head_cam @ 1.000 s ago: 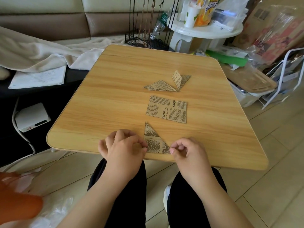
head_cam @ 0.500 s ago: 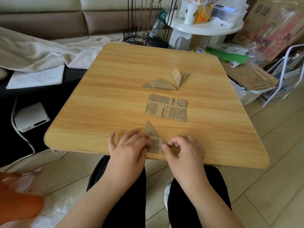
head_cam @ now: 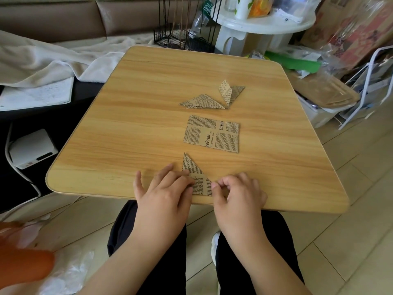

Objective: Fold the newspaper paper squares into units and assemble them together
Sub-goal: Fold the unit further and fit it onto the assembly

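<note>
Near the table point(head_cam: 127, 128)'s front edge, the folded triangle point(head_cam: 192, 167) points away from the person; left hand point(head_cam: 164, 193) presses it flat, right hand point(head_cam: 238, 192) seemingly pinches its corner. The flat square point(head_cam: 211, 133) beyond reads "Print", "Origin".

Wooden table point(head_cam: 131, 133), near edge: folded newspaper triangle point(head_cam: 192, 170), left hand point(head_cam: 163, 194) pressing flat-fingered on its left part, right hand point(head_cam: 238, 193) with curled fingers pinching its right corner. Beyond it lies a flat newspaper square point(head_cam: 211, 133). Farther still, two folded units point(head_cam: 212, 97) touching at a point.
</note>
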A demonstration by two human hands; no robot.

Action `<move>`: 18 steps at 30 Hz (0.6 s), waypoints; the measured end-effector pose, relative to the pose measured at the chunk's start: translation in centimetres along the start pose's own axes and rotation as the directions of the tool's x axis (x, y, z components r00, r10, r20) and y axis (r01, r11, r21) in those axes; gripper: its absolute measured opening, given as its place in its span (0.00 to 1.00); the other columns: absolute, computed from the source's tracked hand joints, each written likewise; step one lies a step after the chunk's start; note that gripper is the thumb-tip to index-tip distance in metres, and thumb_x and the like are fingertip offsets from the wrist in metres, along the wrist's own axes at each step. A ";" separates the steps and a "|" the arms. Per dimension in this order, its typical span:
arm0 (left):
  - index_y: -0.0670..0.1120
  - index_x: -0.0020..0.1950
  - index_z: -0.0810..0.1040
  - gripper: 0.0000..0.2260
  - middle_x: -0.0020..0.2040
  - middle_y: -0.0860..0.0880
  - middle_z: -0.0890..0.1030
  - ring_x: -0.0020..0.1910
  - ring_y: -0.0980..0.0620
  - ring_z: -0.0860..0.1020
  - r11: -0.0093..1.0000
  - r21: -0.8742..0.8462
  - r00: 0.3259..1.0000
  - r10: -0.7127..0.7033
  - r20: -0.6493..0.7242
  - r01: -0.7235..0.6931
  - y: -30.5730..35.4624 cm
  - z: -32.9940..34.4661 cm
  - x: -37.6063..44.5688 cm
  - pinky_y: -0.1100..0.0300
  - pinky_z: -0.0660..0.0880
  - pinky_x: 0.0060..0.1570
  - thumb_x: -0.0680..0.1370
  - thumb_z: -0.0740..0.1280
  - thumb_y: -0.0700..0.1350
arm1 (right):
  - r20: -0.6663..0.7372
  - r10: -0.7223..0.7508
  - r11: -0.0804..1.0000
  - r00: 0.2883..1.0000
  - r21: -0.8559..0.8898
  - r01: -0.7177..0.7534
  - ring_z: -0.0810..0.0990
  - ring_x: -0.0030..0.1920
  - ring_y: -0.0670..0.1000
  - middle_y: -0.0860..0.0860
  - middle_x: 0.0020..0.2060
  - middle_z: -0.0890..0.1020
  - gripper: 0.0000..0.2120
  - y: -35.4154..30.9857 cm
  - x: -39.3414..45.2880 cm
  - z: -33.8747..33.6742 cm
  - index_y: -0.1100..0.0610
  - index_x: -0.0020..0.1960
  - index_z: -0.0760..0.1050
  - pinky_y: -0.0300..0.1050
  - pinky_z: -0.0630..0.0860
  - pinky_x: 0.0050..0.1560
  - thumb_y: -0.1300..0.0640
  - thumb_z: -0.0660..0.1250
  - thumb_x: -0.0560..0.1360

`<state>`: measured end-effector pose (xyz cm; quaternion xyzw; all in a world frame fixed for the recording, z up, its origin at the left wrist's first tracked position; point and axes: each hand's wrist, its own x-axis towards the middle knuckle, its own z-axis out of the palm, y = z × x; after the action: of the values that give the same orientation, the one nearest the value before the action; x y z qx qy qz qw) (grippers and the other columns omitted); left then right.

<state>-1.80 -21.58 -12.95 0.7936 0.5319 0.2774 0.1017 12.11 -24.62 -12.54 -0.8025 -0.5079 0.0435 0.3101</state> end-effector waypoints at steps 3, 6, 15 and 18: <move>0.55 0.46 0.79 0.10 0.51 0.61 0.80 0.63 0.53 0.75 1.000 -0.004 0.999 -0.031 -0.006 0.031 0.2 0.2 0.0 0.33 0.56 0.64 0.75 0.58 0.52 | -0.020 -0.001 1.000 1.000 -0.028 0.000 0.71 0.45 0.55 0.47 0.38 0.76 0.06 -0.1 -0.2 0.2 0.52 0.37 0.77 0.45 0.53 0.47 0.54 0.72 0.72; 0.55 0.46 0.79 0.10 0.50 0.61 0.80 0.63 0.53 0.75 0.999 -0.013 0.999 -0.038 -0.012 0.038 0.2 0.2 0.0 0.31 0.55 0.63 0.74 0.58 0.51 | -0.041 -0.006 0.999 0.999 -0.039 0.004 0.72 0.44 0.55 0.47 0.38 0.76 0.07 -0.2 -0.4 0.4 0.52 0.37 0.76 0.47 0.55 0.47 0.54 0.72 0.72; 0.55 0.46 0.80 0.06 0.50 0.61 0.80 0.63 0.53 0.75 0.995 -0.052 0.997 -0.081 0.007 0.081 0.3 0.2 0.2 0.30 0.53 0.63 0.72 0.63 0.50 | -0.065 -0.008 0.998 0.998 -0.069 0.004 0.74 0.43 0.58 0.49 0.37 0.76 0.07 -0.3 -0.4 0.5 0.52 0.37 0.76 0.48 0.58 0.46 0.54 0.74 0.70; 0.55 0.45 0.80 0.04 0.50 0.61 0.80 0.63 0.53 0.74 0.992 -0.065 0.994 -0.105 0.014 0.106 0.4 0.1 0.3 0.29 0.51 0.63 0.72 0.68 0.47 | -0.080 -0.017 0.999 0.997 -0.035 0.014 0.74 0.43 0.57 0.48 0.37 0.77 0.07 -0.1 -0.4 0.6 0.52 0.37 0.76 0.49 0.59 0.46 0.52 0.72 0.71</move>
<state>-1.32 -21.46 -12.73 0.7621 0.5632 0.2847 0.1450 11.63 -24.71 -13.05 -0.8048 -0.5020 0.0001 0.3167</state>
